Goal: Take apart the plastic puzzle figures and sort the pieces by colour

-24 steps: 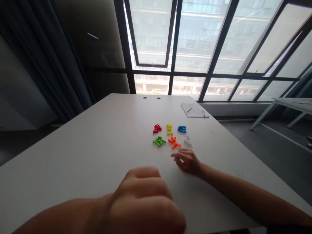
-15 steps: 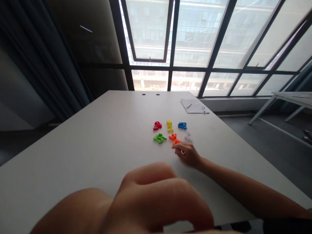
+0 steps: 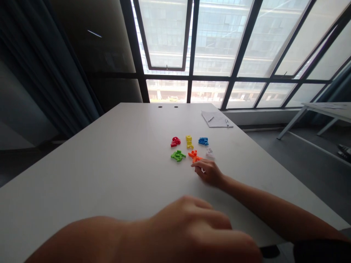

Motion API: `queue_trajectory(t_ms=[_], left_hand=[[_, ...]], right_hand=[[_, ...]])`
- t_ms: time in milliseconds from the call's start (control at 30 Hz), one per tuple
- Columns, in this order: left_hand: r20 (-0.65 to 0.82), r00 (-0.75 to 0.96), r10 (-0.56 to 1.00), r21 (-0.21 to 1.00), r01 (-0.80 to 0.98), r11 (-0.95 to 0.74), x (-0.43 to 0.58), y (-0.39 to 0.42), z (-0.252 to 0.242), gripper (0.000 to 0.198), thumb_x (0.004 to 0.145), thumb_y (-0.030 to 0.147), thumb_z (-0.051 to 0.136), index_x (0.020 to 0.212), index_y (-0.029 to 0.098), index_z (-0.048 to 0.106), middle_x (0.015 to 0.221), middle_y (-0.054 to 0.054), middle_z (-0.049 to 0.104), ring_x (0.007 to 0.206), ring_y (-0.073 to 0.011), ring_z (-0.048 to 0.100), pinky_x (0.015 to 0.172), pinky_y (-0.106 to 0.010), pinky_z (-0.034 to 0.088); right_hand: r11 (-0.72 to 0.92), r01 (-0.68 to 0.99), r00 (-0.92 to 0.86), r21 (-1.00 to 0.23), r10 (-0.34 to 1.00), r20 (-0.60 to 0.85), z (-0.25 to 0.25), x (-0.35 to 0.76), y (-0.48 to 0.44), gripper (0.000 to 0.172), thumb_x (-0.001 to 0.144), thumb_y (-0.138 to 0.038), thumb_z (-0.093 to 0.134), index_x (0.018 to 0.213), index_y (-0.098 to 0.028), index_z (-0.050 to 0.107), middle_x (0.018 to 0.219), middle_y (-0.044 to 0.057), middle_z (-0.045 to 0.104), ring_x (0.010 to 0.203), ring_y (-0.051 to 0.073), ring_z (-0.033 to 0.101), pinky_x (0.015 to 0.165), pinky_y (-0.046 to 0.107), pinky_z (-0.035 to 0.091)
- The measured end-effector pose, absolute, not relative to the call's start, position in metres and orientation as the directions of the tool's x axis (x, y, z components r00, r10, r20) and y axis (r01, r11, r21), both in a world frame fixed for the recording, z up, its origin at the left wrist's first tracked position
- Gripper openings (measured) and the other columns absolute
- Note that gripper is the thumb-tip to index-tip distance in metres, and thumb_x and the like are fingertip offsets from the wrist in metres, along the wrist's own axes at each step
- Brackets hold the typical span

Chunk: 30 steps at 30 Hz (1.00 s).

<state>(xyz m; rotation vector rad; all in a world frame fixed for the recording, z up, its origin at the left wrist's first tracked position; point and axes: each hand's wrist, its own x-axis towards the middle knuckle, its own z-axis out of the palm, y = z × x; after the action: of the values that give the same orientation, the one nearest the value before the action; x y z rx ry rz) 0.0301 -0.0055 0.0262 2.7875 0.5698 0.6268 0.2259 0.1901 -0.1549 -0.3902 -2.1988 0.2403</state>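
Observation:
Six small plastic puzzle figures lie in two rows on the white table [image 3: 95, 157]: a red one [image 3: 176, 141], a yellow one [image 3: 189, 141], a blue one [image 3: 203, 141], a green one [image 3: 178, 155], an orange one [image 3: 194, 156] and a pale translucent one [image 3: 210, 153]. My right hand [image 3: 208, 173] rests just below the orange figure, fingers curled, with a small white bit showing among them. Whether it grips that bit, I cannot tell. Large and close at the bottom, my left hand [image 3: 192, 228] lies over the table's near part, its palm hidden.
Beyond the figures, a sheet of paper [image 3: 216, 119] with a pen [image 3: 227, 122] lies near the far edge. Two small holes [image 3: 168, 107] mark that edge. Tall windows stand behind, a dark curtain [image 3: 55, 73] at left, another table [image 3: 329, 109] at right.
My left hand has swung right and lower, its fingers looser than the earlier fist. My right hand has crept up to the orange figure, and the white bit has appeared among its fingers.

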Motion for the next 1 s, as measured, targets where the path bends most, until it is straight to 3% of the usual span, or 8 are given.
queue_trajectory(t_ms=[100, 233, 333, 433, 567, 767, 867, 1000], left_hand=[[0.499, 0.769, 0.4, 0.039, 0.441, -0.897, 0.037, 0.043, -0.005, 0.013, 0.1, 0.021, 0.062, 0.089, 0.024, 0.068, 0.076, 0.001, 0.071, 0.071, -0.017, 0.067, 0.072, -0.032, 0.056], [0.571, 0.668, 0.477, -0.012, 0.588, -0.809, -0.01, 0.116, -0.077, 0.018, 0.102, 0.021, 0.054, 0.091, 0.022, 0.068, 0.072, 0.001, 0.069, 0.063, -0.0145, 0.064, 0.066, -0.029, 0.049], [0.576, 0.691, 0.436, -0.088, 0.583, -0.808, -0.049, 0.14, -0.122, 0.024, 0.101, 0.021, 0.051, 0.083, 0.021, 0.066, 0.061, 0.002, 0.063, 0.054, -0.0129, 0.059, 0.056, -0.026, 0.041], [0.579, 0.62, 0.53, 0.042, 0.626, -0.778, -0.062, 0.14, -0.143, 0.019, 0.101, 0.021, 0.052, 0.09, 0.021, 0.068, 0.058, 0.005, 0.061, 0.049, -0.0112, 0.056, 0.053, -0.024, 0.039], [0.554, 0.564, 0.613, 0.151, 0.656, -0.739, -0.058, 0.137, -0.146, 0.027, 0.102, 0.016, 0.047, 0.115, 0.022, 0.071, 0.066, 0.004, 0.068, 0.055, -0.0118, 0.062, 0.058, -0.023, 0.044], [0.573, 0.578, 0.581, 0.089, 0.661, -0.745, -0.061, 0.143, -0.149, 0.028, 0.098, 0.012, 0.05, 0.105, 0.024, 0.073, 0.073, 0.003, 0.074, 0.061, -0.0133, 0.068, 0.061, -0.024, 0.047], [0.627, 0.535, 0.566, 0.048, 0.699, -0.713, -0.064, 0.149, -0.15, 0.023, 0.099, 0.014, 0.052, 0.104, 0.023, 0.073, 0.077, 0.001, 0.076, 0.063, -0.0139, 0.07, 0.061, -0.025, 0.047], [0.652, 0.424, 0.628, 0.097, 0.775, -0.624, -0.067, 0.158, -0.15, 0.018, 0.099, 0.017, 0.055, 0.101, 0.023, 0.073, 0.07, 0.002, 0.071, 0.057, -0.0134, 0.065, 0.058, -0.025, 0.045]], right_hand=[[0.931, 0.231, -0.56, -0.283, 0.365, 0.744, -0.155, 0.227, 0.195, 0.023, 0.097, -0.01, 0.056, 0.105, -0.021, 0.074, 0.084, 0.004, 0.077, 0.072, 0.018, 0.07, 0.071, 0.031, 0.055], [0.917, 0.317, -0.499, -0.242, 0.378, 0.78, -0.155, 0.237, 0.213, 0.02, 0.097, -0.012, 0.057, 0.1, -0.022, 0.075, 0.082, 0.004, 0.077, 0.069, 0.018, 0.069, 0.071, 0.031, 0.054], [0.869, 0.389, -0.398, -0.305, 0.457, 0.795, -0.155, 0.246, 0.23, 0.021, 0.099, -0.016, 0.055, 0.099, -0.021, 0.075, 0.078, 0.004, 0.075, 0.066, 0.019, 0.068, 0.067, 0.031, 0.053], [0.814, 0.426, -0.319, -0.395, 0.544, 0.776, -0.155, 0.25, 0.242, 0.022, 0.099, -0.018, 0.052, 0.099, -0.022, 0.074, 0.076, 0.002, 0.074, 0.068, 0.02, 0.069, 0.066, 0.031, 0.052], [0.772, 0.474, -0.235, -0.424, 0.575, 0.784, -0.154, 0.251, 0.251, 0.02, 0.1, -0.022, 0.052, 0.097, -0.022, 0.072, 0.078, 0.002, 0.075, 0.075, 0.022, 0.07, 0.078, 0.037, 0.054], [0.72, 0.568, -0.233, -0.399, 0.606, 0.761, -0.16, 0.263, 0.27, 0.027, 0.103, -0.035, 0.05, 0.109, -0.02, 0.071, 0.099, 0.01, 0.078, 0.098, 0.028, 0.071, 0.095, 0.047, 0.053], [0.657, 0.599, -0.196, -0.459, 0.675, 0.711, -0.168, 0.268, 0.282, 0.035, 0.103, -0.044, 0.047, 0.112, -0.019, 0.07, 0.11, 0.014, 0.077, 0.107, 0.031, 0.07, 0.1, 0.051, 0.053], [0.524, 0.631, -0.133, -0.572, 0.799, 0.586, -0.175, 0.27, 0.297, 0.05, 0.103, -0.057, 0.043, 0.119, -0.017, 0.068, 0.123, 0.018, 0.074, 0.119, 0.034, 0.068, 0.107, 0.056, 0.052]])
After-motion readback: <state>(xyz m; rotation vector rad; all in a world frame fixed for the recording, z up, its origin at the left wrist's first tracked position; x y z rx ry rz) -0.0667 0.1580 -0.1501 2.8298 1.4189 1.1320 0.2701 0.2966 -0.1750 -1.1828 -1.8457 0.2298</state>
